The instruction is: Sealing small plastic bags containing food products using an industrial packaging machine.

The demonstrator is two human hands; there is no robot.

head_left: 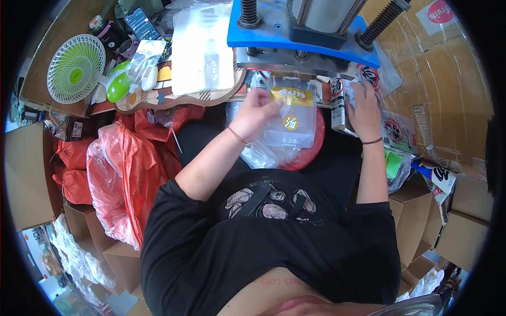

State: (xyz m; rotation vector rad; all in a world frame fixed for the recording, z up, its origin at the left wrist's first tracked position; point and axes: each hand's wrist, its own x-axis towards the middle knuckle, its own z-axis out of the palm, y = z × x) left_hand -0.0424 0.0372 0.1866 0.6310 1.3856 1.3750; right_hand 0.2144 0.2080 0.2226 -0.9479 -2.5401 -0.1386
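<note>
In front of me my left hand point(257, 113) pinches the left edge of a clear plastic pouch point(291, 138) with a gold printed band. The pouch hangs over my lap, just below the metal jaw of a press point(303, 41). Off to the right, my right hand point(365, 111) lies with its fingers stretched out over a stack of printed bags point(338, 108), touching it. Part of that stack is hidden under the hand. Below the pouch, more clear plastic point(266, 157) sits on a red plastic bag point(316, 150).
A stack of pale pouches point(203, 50) lies on the bench left of the press. Farther left stand a white fan point(75, 68), a green-and-white object point(119, 87) and a phone point(141, 23). Red bags point(126, 174) hang at my left; a cardboard wall point(437, 79) rises at right.
</note>
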